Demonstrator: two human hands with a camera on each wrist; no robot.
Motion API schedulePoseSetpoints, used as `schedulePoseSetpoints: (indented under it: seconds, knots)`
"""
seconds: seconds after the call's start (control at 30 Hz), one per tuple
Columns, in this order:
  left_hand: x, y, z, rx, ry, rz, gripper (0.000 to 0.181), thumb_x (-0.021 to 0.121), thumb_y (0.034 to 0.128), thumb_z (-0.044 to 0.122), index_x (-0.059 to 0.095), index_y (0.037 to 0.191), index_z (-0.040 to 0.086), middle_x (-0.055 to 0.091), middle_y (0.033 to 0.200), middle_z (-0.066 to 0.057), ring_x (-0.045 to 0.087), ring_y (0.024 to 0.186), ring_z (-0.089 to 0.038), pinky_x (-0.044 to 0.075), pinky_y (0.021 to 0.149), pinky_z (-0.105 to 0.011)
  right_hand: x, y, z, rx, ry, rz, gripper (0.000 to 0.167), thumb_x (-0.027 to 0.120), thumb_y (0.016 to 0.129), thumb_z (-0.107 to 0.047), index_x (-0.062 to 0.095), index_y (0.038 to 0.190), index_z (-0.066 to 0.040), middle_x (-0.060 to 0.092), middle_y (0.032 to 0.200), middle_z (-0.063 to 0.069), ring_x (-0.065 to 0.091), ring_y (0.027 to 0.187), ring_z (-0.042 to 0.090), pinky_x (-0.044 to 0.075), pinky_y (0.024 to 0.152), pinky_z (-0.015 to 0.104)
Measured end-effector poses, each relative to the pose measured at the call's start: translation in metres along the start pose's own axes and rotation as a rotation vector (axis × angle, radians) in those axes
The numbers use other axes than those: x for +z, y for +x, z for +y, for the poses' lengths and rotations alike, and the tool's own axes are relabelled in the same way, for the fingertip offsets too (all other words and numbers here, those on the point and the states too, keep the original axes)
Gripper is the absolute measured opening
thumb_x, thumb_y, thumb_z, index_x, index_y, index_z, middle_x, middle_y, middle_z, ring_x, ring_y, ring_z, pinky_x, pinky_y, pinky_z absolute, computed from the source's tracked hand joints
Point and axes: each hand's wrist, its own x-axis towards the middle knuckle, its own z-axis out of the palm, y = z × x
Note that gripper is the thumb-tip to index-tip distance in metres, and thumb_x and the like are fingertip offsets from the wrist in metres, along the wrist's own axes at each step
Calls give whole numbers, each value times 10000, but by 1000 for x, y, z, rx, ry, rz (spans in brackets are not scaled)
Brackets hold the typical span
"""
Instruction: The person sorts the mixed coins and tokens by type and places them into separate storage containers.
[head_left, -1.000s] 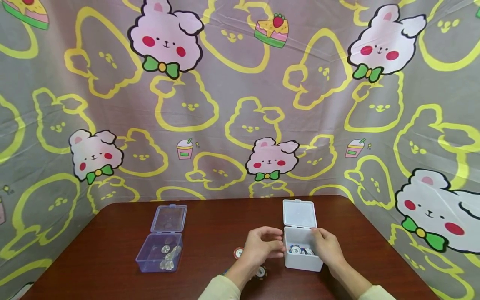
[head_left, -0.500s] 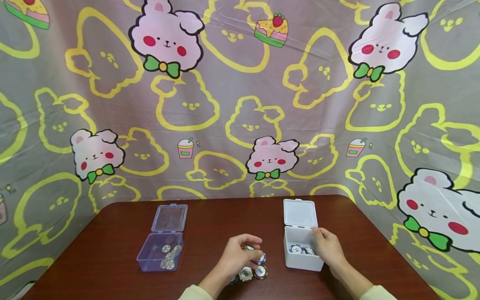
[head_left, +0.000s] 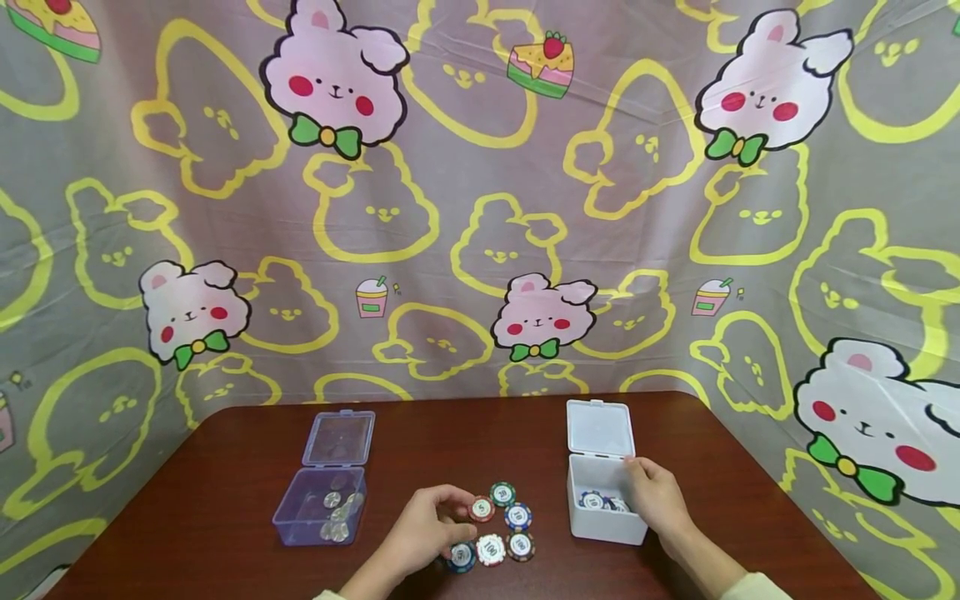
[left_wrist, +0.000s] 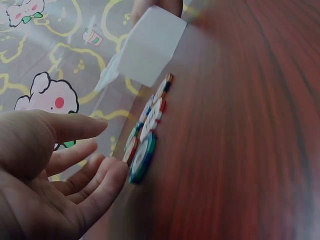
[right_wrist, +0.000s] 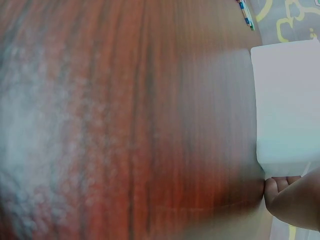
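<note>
Desk (head_left: 457, 442), one, dark wood grain. Clock read from the loose chips, twelve pointing away from the person. I judge the work part done: both boxes hold pieces, six chips lie outside them.

White box (head_left: 606, 527), one, at three o'clock, lid swung back. A few box chips (head_left: 592, 500) lie on its floor; I count these as done.

Purple box (head_left: 296, 533), one, see-through, at nine o'clock, lid swung back. Silvery discs (head_left: 332, 498) inside, mostly toward its three o'clock side.

Right hand (head_left: 660, 496), on the white box's three o'clock side, gripping its wall.

Left hand (head_left: 431, 525), just beside the loose chips at nine o'clock, fingers spread and softly bent, nothing pinched.

Loose chips, six, flat on the desk; I count these as left. Red chip (head_left: 482, 508): at the left hand's two o'clock, by the fingertips; contact I cannot tell. Blue-green chip (head_left: 461, 557): at its four o'clock, partly hidden by the hand. White chip (head_left: 491, 549), brown chip (head_left: 521, 546), blue chip (head_left: 517, 517), green chip (head_left: 503, 494): farther off, between that hand and the white box.
</note>
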Motion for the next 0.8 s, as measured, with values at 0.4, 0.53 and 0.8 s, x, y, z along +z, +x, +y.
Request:
schedulePoseSetpoints:
  seconds: [0.4, 0.53, 0.8]
  knots:
    - [-11, -19, -2, -33, 99, -58, 347, 810, 742, -29, 692, 1068, -41, 586, 912, -82, 514, 479, -109, 436, 429, -205, 0, -1, 0, -3, 2, 12, 489, 379, 1089, -296, 564, 1286, 112, 527, 1349, 313, 458, 1273, 420, 314, 1082, 628]
    - [-9, -19, -4, -10, 174, -55, 348, 831, 712, -16, 706, 1037, -16, 581, 896, -65, 521, 543, -85, 450, 451, -210, -1, -1, 0, -4, 6, 12, 487, 379, 1089, -295, 567, 1281, 111, 530, 1344, 310, 456, 1271, 414, 315, 1081, 626]
    - [-4, -19, -8, 64, 370, -9, 366, 908, 615, 43, 748, 941, 85, 562, 838, 21, 496, 703, -78, 418, 616, -236, -1, -1, 0, -5, 4, 18, 468, 387, 1087, -283, 585, 1254, 108, 548, 1316, 296, 469, 1234, 391, 339, 1060, 609]
